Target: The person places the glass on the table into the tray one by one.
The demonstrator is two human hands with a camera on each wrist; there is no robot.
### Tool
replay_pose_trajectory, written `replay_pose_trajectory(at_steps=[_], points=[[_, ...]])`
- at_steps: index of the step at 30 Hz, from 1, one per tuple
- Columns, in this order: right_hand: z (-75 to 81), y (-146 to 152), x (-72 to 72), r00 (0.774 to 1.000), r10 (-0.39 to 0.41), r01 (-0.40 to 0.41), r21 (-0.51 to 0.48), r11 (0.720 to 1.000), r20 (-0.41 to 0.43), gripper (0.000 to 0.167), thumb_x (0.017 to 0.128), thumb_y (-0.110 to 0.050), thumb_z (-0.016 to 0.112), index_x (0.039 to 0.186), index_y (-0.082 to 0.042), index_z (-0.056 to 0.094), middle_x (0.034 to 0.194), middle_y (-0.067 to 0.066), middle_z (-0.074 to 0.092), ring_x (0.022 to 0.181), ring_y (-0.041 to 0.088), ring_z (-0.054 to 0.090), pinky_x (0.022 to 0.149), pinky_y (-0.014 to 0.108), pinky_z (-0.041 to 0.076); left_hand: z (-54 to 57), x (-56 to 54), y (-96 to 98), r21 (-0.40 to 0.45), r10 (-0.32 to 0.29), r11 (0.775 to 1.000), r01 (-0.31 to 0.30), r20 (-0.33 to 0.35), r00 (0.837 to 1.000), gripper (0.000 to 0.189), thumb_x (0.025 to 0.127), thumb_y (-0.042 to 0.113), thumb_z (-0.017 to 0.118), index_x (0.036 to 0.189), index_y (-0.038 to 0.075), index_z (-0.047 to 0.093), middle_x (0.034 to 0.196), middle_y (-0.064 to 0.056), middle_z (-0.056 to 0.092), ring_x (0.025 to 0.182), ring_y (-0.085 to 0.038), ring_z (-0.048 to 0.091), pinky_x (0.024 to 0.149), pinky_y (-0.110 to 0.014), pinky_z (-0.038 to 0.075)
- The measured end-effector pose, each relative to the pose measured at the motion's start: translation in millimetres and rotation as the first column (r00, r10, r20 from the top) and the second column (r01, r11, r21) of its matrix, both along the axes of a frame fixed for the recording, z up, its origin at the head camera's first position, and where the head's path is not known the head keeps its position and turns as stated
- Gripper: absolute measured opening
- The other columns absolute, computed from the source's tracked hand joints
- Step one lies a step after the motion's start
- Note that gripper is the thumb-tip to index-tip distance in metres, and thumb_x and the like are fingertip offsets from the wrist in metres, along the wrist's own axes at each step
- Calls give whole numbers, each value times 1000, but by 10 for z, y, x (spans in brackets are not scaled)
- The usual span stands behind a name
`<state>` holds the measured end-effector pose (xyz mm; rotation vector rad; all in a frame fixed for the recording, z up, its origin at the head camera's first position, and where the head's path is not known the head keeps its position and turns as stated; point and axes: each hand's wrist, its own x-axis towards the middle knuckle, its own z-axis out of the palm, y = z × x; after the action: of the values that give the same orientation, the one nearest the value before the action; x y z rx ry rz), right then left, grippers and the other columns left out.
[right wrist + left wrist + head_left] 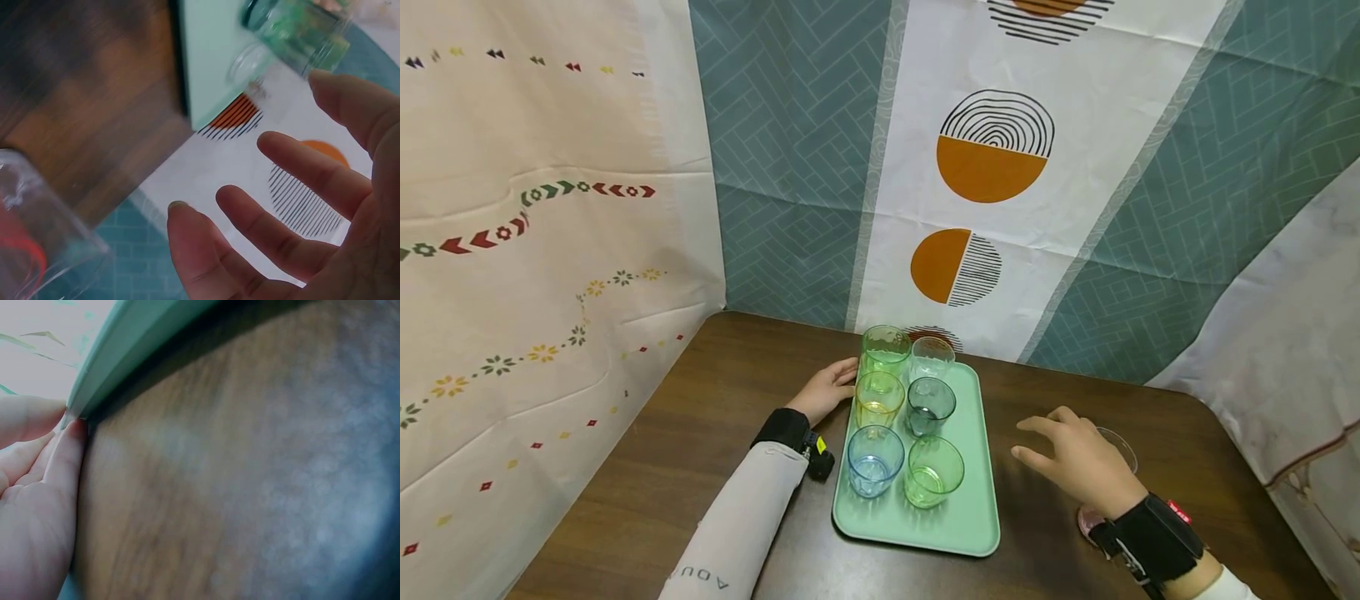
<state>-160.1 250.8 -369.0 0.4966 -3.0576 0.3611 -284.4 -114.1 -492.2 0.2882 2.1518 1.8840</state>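
A pale green tray (917, 532) lies on the brown table with several tumblers in two columns. The left column has a green glass (886, 350) at the back, a yellow-rimmed glass (880, 400) and a blue glass (875, 462). On the right are a clear glass (932, 358), a grey glass (931, 407) and a green-tinted glass (934, 473). My left hand (827, 390) pinches the tray's left rim (119, 356) between thumb and fingers. To the tray's right, my right hand (1078, 458) hovers with fingers spread, holding nothing.
Beyond the right hand stands a clear glass (1131, 457), partly hidden by it. A pinkish glass (1086, 523) shows beneath the right wrist. Patterned cloths (790, 167) hang behind and beside the wooden table (700, 433).
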Motion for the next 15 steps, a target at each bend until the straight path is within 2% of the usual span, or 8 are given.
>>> replay_pose_trajectory(at_steps=[6, 13, 15], points=[[20, 187, -27, 997, -65, 64, 25, 998, 37, 44, 90, -38, 76, 125, -12, 71, 108, 15, 61, 93, 38, 62, 63, 49, 53, -87, -32, -3, 0, 10, 1000, -10, 10, 1000, 61, 103, -2, 52, 158, -3, 26, 159, -23, 35, 148, -34, 33, 117, -46, 34], [76, 379, -107, 990, -107, 106, 17, 994, 91, 53, 91, -32, 75, 130, 1, 64, 104, 21, 57, 75, 21, 56, 64, 41, 50, -107, -33, 6, 9, 17, 1000, -17, 14, 1000, 62, 103, -2, 52, 159, -2, 26, 160, -22, 35, 148, -32, 34, 118, -46, 33], [92, 440, -122, 989, -115, 114, 14, 993, 95, 54, 91, -32, 76, 130, 3, 63, 102, 20, 56, 78, 21, 56, 64, 40, 50, -82, -21, 9, 3, 14, 1000, -14, 3, 1000, 61, 103, -2, 51, 158, -3, 25, 160, -23, 35, 148, -33, 33, 118, -46, 33]])
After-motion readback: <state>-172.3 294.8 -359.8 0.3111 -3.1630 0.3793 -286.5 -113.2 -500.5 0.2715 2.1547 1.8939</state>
